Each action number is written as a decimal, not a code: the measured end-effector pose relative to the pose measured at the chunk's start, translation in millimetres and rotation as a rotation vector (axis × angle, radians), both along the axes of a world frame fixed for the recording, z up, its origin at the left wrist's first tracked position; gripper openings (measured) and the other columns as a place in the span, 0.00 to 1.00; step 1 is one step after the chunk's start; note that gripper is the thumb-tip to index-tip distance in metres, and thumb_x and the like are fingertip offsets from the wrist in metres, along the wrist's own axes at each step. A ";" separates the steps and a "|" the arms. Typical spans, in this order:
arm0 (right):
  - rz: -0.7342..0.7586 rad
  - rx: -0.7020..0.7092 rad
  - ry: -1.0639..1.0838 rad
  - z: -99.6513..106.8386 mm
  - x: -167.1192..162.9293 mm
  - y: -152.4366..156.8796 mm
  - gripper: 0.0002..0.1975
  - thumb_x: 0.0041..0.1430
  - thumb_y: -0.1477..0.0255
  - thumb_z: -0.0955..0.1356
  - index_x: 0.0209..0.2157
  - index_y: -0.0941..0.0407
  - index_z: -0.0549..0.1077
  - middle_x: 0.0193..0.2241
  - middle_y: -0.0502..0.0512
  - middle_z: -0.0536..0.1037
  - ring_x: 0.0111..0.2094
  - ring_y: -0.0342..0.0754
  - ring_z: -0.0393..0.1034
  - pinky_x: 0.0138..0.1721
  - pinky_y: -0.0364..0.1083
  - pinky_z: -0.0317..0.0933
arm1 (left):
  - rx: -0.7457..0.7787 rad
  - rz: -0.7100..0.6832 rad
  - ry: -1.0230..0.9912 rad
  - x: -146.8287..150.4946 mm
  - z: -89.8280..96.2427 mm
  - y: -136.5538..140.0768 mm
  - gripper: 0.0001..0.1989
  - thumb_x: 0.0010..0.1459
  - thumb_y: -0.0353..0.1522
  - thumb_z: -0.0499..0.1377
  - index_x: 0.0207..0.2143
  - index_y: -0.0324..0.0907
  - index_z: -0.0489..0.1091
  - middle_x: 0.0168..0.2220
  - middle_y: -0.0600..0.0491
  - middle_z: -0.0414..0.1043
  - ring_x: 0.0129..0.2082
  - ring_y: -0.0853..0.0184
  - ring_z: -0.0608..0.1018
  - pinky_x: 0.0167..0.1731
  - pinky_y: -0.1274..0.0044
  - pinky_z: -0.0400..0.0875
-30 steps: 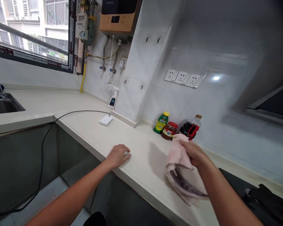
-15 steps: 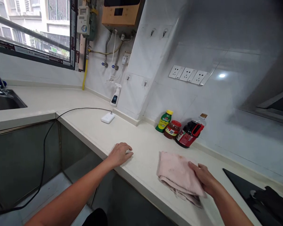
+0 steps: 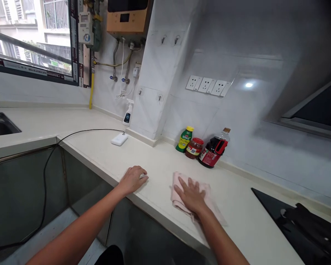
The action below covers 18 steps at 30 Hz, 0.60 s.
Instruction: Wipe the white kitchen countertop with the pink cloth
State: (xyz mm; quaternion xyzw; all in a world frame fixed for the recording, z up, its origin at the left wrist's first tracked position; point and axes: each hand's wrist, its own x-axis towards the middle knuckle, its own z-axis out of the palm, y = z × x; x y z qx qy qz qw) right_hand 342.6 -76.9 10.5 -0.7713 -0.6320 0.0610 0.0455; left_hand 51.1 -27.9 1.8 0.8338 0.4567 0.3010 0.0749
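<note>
My right hand [image 3: 191, 195] lies flat on a folded pink cloth [image 3: 212, 206], its fingers spread and pressing on top. The cloth rests on the pale countertop [image 3: 154, 158] near its front edge, partly covered by my palm. To the left, my left hand [image 3: 132, 179] rests on the counter by the edge, fingers loosely bent and thumb apart. A whitish patch shows between thumb and fingers; I cannot tell whether it is an object or bare counter. Behind the cloth stand a green bottle with a yellow cap [image 3: 184, 139], a red-lidded jar [image 3: 194, 148] and a large dark sauce bottle [image 3: 212, 151].
A white box-shaped device [image 3: 119, 139] with a black cable [image 3: 79, 131] lies farther left, near a spray bottle [image 3: 128, 113]. A sink [image 3: 2, 126] is at far left. At right is a black cooktop [image 3: 276, 208] with a black object [image 3: 309, 221] on it.
My right hand has gone from gripping the cloth's right side to lying flat on top of it. The cloth is now down on the counter. The view has shifted slightly.
</note>
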 end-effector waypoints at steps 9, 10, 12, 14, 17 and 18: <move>0.497 -0.029 0.108 15.2 -71.2 -34.7 0.35 0.66 0.43 0.57 0.70 0.39 0.51 0.73 0.54 0.36 0.72 0.63 0.22 0.68 0.66 0.22 | 0.057 -0.007 -0.102 -0.5 -5.7 10.5 0.19 0.69 0.43 0.50 0.43 0.42 0.76 0.46 0.46 0.77 0.49 0.60 0.76 0.53 0.68 0.68; 0.523 -0.025 0.120 14.7 -69.9 -38.1 0.33 0.67 0.45 0.58 0.70 0.38 0.53 0.73 0.52 0.38 0.72 0.61 0.23 0.68 0.65 0.23 | 0.053 -0.006 -0.103 -0.9 -5.1 10.7 0.20 0.68 0.43 0.50 0.43 0.42 0.76 0.46 0.46 0.77 0.49 0.59 0.76 0.53 0.68 0.68; 0.522 -0.010 0.143 12.1 -57.1 -42.7 0.29 0.69 0.47 0.57 0.68 0.36 0.56 0.73 0.46 0.42 0.73 0.56 0.28 0.69 0.62 0.27 | 0.032 -0.003 -0.104 -2.0 -2.8 10.3 0.20 0.68 0.44 0.49 0.42 0.42 0.77 0.46 0.46 0.78 0.49 0.59 0.76 0.52 0.68 0.69; 0.438 0.015 0.157 8.7 -29.6 -46.2 0.28 0.68 0.46 0.56 0.67 0.36 0.58 0.72 0.42 0.45 0.73 0.54 0.32 0.70 0.63 0.29 | -0.003 0.004 -0.105 -3.0 0.1 9.2 0.20 0.67 0.44 0.50 0.41 0.42 0.77 0.46 0.46 0.78 0.49 0.58 0.77 0.51 0.67 0.69; 0.186 0.063 0.160 2.6 36.0 -60.3 0.31 0.67 0.46 0.56 0.67 0.40 0.60 0.72 0.44 0.46 0.72 0.58 0.34 0.68 0.69 0.30 | -0.037 0.007 -0.093 -4.1 3.7 7.6 0.19 0.66 0.44 0.51 0.41 0.43 0.76 0.47 0.47 0.78 0.50 0.57 0.76 0.51 0.67 0.70; 0.089 0.077 0.158 -0.5 62.4 -70.2 0.32 0.66 0.47 0.55 0.67 0.42 0.60 0.72 0.47 0.47 0.72 0.61 0.34 0.67 0.71 0.30 | -0.038 0.005 -0.087 -4.1 4.4 7.2 0.19 0.65 0.44 0.52 0.42 0.43 0.76 0.47 0.47 0.78 0.50 0.57 0.76 0.52 0.67 0.70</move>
